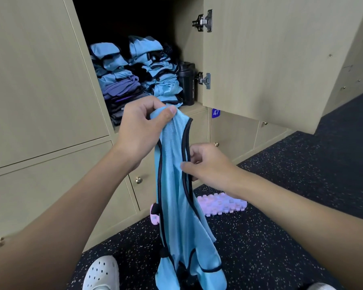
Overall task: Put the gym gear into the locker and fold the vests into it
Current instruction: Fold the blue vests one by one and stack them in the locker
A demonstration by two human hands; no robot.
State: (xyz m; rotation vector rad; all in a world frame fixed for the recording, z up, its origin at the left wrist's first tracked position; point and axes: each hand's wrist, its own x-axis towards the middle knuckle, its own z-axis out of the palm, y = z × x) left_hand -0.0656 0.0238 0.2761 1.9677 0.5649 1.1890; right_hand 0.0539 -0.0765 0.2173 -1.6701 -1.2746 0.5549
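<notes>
A light blue vest [176, 210] with dark trim hangs lengthwise in front of the open locker [189, 110]. My left hand [140, 130] grips its top end just below the locker shelf. My right hand [205, 164] pinches the vest's right edge lower down. Inside the locker lie stacks of folded blue vests [155, 65] and purple and dark clothes [120, 91]. A black sport bottle [188, 83] stands at the locker's right side.
The locker door [270, 59] stands open to the right. A pink ridged foam roller [220, 204] lies on the dark speckled floor [302, 174] behind the vest. A white clog [102, 273] shows at the bottom. Shut lockers with brass knobs [138, 180] fill the left and lower wall.
</notes>
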